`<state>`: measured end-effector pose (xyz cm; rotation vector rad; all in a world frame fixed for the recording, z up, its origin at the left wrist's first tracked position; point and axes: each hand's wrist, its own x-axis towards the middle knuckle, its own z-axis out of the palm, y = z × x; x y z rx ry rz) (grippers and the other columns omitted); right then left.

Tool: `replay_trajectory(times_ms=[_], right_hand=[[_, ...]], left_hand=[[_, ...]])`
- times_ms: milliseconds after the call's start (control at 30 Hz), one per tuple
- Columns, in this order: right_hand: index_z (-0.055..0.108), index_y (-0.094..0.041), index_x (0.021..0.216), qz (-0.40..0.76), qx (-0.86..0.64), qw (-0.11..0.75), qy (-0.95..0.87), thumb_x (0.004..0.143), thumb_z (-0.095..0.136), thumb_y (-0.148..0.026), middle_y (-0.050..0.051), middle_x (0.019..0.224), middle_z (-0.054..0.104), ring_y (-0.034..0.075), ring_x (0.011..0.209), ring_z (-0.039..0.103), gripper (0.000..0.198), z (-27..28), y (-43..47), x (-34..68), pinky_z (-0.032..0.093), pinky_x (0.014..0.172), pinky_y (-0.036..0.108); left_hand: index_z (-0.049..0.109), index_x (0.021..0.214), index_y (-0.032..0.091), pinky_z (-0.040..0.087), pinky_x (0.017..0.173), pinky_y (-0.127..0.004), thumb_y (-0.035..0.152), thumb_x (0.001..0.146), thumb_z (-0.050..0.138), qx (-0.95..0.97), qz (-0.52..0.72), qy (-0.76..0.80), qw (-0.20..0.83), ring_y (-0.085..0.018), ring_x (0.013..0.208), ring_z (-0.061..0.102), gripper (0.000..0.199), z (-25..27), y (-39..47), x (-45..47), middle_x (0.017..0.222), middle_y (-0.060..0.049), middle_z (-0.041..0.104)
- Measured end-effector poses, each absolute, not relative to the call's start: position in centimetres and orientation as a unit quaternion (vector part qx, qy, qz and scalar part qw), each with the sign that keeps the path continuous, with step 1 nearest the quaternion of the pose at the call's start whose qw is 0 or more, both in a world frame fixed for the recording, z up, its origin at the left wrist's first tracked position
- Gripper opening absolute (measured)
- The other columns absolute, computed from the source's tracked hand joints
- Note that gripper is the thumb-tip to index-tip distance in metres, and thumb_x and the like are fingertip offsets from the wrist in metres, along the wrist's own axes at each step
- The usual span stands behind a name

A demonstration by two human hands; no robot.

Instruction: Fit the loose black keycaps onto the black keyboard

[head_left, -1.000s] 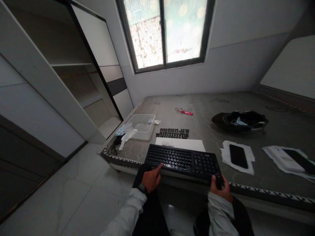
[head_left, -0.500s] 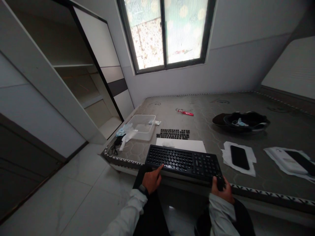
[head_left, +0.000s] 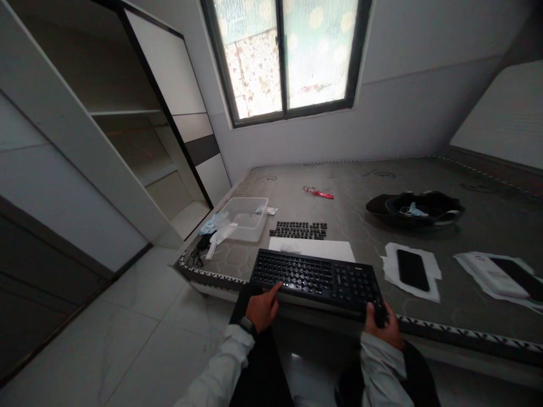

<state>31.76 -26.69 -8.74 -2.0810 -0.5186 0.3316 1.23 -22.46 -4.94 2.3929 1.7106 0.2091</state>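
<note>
A black keyboard [head_left: 292, 271] lies slightly tilted across the near edge of the bed, its middle key area looking bare of many caps. My left hand [head_left: 262, 310] has its index finger stretched out onto the keyboard's front edge, the other fingers loosely curled and holding nothing. At the keyboard's right front corner my right hand [head_left: 386, 329] is closed, thumb on top; a dark shape under it is hard to make out. Behind the keyboard is a white sheet [head_left: 331, 249] with a small clear bag [head_left: 291, 248] on it. Loose black keycaps [head_left: 298, 230] lie in rows beyond.
A clear plastic box [head_left: 248, 223] with wrappers [head_left: 220, 226] beside it stands left. A red-handled tool [head_left: 320, 194] lies farther back. To the right are a black cap [head_left: 418, 210], a phone [head_left: 412, 270] on white tissue, and a white pack [head_left: 494, 277] with a dark phone-like slab.
Both hands and the keyboard keep practically the same place. The view has shifted only very slightly.
</note>
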Motion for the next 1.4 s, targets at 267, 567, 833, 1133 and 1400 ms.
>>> replay_trajectory(times_ms=[267, 567, 833, 1133, 1400], right_hand=[[0.065, -0.023, 0.125, 0.110, -0.844, 0.472, -0.230, 0.081, 0.057, -0.055, 0.010, 0.104, 0.073, 0.032, 0.095, 0.067, 0.055, -8.5, -27.1, 32.3, 0.051, 0.080, 0.038], [0.063, -0.024, 0.129, 0.102, -0.851, 0.444, -0.262, 0.082, 0.054, -0.058, 0.009, 0.104, 0.073, 0.031, 0.092, 0.066, 0.059, -9.2, -27.4, 33.0, 0.050, 0.078, 0.039], [0.061, -0.027, 0.132, 0.116, -0.850, 0.420, -0.296, 0.083, 0.052, -0.059, 0.009, 0.100, 0.073, 0.029, 0.087, 0.065, 0.059, -9.4, -27.6, 33.3, 0.049, 0.077, 0.037], [0.061, -0.026, 0.132, 0.117, -0.838, 0.412, -0.337, 0.083, 0.053, -0.060, 0.007, 0.104, 0.073, 0.028, 0.091, 0.065, 0.060, -9.4, -27.0, 32.4, 0.050, 0.079, 0.035], [0.065, -0.025, 0.127, 0.112, -0.811, 0.398, -0.415, 0.083, 0.054, -0.060, 0.006, 0.100, 0.075, 0.026, 0.089, 0.069, 0.058, -10.3, -26.0, 31.4, 0.051, 0.073, 0.030]], left_hand=[[0.041, 0.143, 0.033, 0.049, 0.073, -0.024, 0.024, 0.094, 0.044, 0.794, 0.095, 0.593, 0.093, -0.017, 0.084, 0.070, 0.050, -4.8, -22.2, 1.4, 0.097, -0.001, 0.074], [0.050, 0.136, 0.033, 0.048, 0.071, -0.023, 0.035, 0.098, 0.040, 0.780, 0.118, 0.607, 0.096, -0.016, 0.080, 0.070, 0.039, -4.6, -22.0, 1.5, 0.093, 0.000, 0.074], [0.053, 0.135, 0.034, 0.048, 0.073, -0.023, 0.037, 0.099, 0.042, 0.765, 0.135, 0.622, 0.101, -0.016, 0.083, 0.070, 0.038, -5.1, -21.7, 1.0, 0.096, 0.000, 0.075], [0.052, 0.135, 0.034, 0.049, 0.079, -0.023, 0.037, 0.098, 0.044, 0.736, 0.165, 0.646, 0.117, -0.016, 0.092, 0.069, 0.038, -5.2, -21.3, -0.3, 0.108, 0.001, 0.073], [0.051, 0.133, 0.032, 0.048, 0.076, -0.024, 0.039, 0.097, 0.046, 0.695, 0.204, 0.683, 0.097, -0.017, 0.088, 0.069, 0.037, -5.4, -21.4, -1.8, 0.099, 0.000, 0.073]])
